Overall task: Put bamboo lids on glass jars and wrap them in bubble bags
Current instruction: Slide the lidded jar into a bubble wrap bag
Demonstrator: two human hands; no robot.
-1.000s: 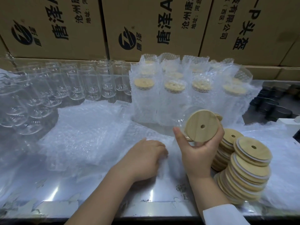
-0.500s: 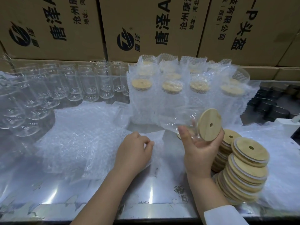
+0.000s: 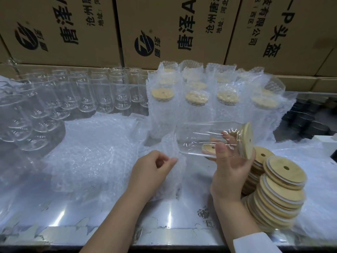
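My right hand (image 3: 230, 167) grips a clear glass jar (image 3: 198, 137) that lies on its side, its base pointing left. A round bamboo lid (image 3: 248, 141) with a small hole sits on the jar's mouth at the right. My left hand (image 3: 152, 170) pinches the edge of a bubble bag (image 3: 171, 148) just left of the jar's base. The bag's mouth stands close to the jar's base; whether they touch is unclear.
Stacks of bamboo lids (image 3: 279, 190) lean at the right. Wrapped lidded jars (image 3: 195, 99) stand behind. Bare glass jars (image 3: 76, 95) fill the left back. A pile of bubble bags (image 3: 91, 148) lies left of centre. Cardboard boxes (image 3: 164, 28) wall the back.
My right hand has tipped the lidded jar from facing me to lying sideways. My left hand has lifted a bubble bag off the table and raised it toward the jar's base.
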